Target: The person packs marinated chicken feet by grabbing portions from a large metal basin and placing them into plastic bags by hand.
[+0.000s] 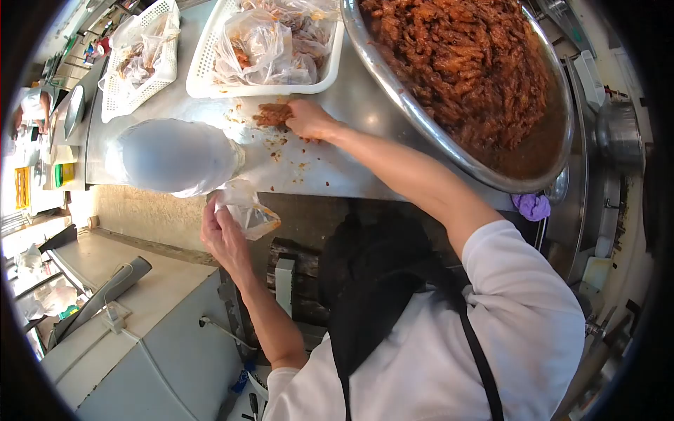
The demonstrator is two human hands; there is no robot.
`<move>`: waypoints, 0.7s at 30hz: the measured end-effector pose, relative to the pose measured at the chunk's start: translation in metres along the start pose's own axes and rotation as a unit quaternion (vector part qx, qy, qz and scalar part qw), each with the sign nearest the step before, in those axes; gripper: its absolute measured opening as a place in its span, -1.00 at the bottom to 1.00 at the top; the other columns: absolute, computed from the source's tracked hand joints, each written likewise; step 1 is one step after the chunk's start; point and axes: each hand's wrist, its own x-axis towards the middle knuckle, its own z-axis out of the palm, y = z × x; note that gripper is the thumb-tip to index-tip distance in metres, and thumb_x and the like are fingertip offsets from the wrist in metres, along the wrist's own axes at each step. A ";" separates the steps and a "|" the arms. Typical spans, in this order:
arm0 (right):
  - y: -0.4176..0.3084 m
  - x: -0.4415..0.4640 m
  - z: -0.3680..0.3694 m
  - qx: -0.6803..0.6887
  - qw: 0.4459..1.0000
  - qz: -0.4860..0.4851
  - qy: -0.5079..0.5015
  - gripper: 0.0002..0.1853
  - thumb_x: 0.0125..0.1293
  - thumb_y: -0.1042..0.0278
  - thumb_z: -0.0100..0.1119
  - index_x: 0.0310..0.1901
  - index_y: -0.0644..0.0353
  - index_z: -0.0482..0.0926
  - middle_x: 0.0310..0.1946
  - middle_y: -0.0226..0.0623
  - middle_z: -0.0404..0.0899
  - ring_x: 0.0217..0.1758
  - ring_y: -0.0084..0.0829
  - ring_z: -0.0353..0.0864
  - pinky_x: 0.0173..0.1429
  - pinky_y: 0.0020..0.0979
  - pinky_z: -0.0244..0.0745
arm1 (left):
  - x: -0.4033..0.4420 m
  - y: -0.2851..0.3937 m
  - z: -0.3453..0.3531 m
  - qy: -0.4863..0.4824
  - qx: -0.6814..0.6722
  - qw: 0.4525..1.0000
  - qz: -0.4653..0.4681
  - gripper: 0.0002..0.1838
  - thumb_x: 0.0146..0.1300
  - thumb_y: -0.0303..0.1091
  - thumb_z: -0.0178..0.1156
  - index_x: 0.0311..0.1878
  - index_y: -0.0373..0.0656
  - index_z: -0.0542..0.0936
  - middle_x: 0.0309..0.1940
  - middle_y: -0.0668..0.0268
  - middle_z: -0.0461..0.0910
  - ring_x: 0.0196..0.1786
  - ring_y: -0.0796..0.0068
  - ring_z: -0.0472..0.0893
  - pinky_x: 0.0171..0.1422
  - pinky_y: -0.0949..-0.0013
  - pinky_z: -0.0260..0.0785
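My right hand (309, 120) is closed around some reddish-brown food pieces (272, 115) just above the metal table (337, 172), near the front edge of a white basket. Below the table's near edge, my left hand (223, 235) pinches a clear plastic bag (248, 210) that hangs to its right, with orange smears on it. A large rounded stack wrapped in clear plastic (175, 156) lies just above my left hand. At the upper right, a big metal basin (414, 119) holds a heap of the same reddish-brown food (463, 67) in sauce.
A white basket (263, 91) of filled plastic bags stands at the table's back, and a smaller white basket (130, 105) is left of it. Sauce drops dot the table. A purple cloth (531, 206) lies beneath the basin's rim. Another person's arm (43, 111) shows far left.
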 end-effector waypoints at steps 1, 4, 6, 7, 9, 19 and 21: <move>0.010 -0.009 -0.004 0.089 0.996 -0.004 -0.024 -0.73 0.19 0.43 0.01 -0.07 0.28 0.52 -0.55 -0.17 0.51 -0.57 -0.34 0.56 -0.60 -0.35 0.44 | 0.001 0.001 0.004 -0.013 -0.037 0.999 -0.022 -0.66 0.34 -0.28 0.01 -0.02 -0.33 0.59 -0.61 0.46 0.30 -0.54 0.66 0.28 -0.49 0.48 0.16; 0.033 -0.043 -0.019 0.296 0.952 -0.018 -0.079 -0.71 0.22 0.38 0.02 -0.04 0.27 0.50 -0.67 -0.34 0.41 -0.71 -0.47 0.43 -0.75 -0.46 0.28 | 0.007 0.006 0.021 -0.035 -0.105 0.993 -0.033 -0.65 0.39 -0.24 -0.03 -0.03 -0.32 0.59 -0.61 0.48 0.26 -0.57 0.68 0.30 -0.57 0.53 0.16; 0.034 -0.082 -0.031 0.358 0.929 -0.026 -0.089 -0.79 0.19 0.40 0.04 -0.19 0.32 0.50 -0.63 -0.28 0.47 -0.69 -0.47 0.45 -0.76 -0.43 0.26 | 0.011 0.010 0.033 -0.051 -0.118 0.989 -0.069 -0.67 0.41 -0.22 -0.02 -0.01 -0.26 0.60 -0.56 0.48 0.30 -0.54 0.70 0.32 -0.54 0.54 0.21; 0.031 -0.100 -0.035 0.373 0.922 -0.043 -0.089 -0.78 0.20 0.40 0.04 -0.15 0.31 0.50 -0.64 -0.29 0.46 -0.69 -0.48 0.44 -0.76 -0.44 0.26 | 0.013 0.013 0.041 -0.060 -0.127 0.986 -0.086 -0.67 0.41 -0.21 -0.01 0.00 -0.23 0.60 -0.54 0.48 0.33 -0.52 0.71 0.33 -0.53 0.54 0.24; 0.025 -0.136 -0.037 0.404 0.908 -0.074 -0.086 -0.74 0.21 0.40 0.03 -0.09 0.30 0.50 -0.64 -0.31 0.45 -0.70 -0.51 0.43 -0.75 -0.47 0.26 | 0.013 0.028 0.056 -0.084 -0.131 0.986 -0.063 -0.68 0.42 -0.22 -0.02 -0.09 -0.28 0.59 -0.54 0.45 0.35 -0.55 0.66 0.37 -0.53 0.50 0.35; 0.031 -0.164 -0.016 0.261 0.964 -0.003 -0.046 -0.77 0.22 0.42 0.03 -0.12 0.30 0.54 -0.62 -0.29 0.52 -0.71 -0.46 0.48 -0.74 -0.39 0.30 | 0.007 0.074 0.118 -0.190 -0.033 0.980 0.044 -0.61 0.43 -0.23 0.00 0.09 -0.36 0.57 -0.70 0.43 0.36 -0.66 0.68 0.36 -0.62 0.49 0.25; 0.025 -0.158 -0.014 0.230 0.972 0.034 -0.027 -0.85 0.25 0.40 0.03 -0.30 0.30 0.53 -0.63 -0.24 0.53 -0.69 -0.44 0.52 -0.74 -0.37 0.30 | -0.001 0.074 0.118 -0.227 0.048 0.965 0.124 -0.59 0.37 -0.31 0.04 0.19 -0.32 0.52 -0.71 0.37 0.36 -0.63 0.65 0.35 -0.54 0.45 0.23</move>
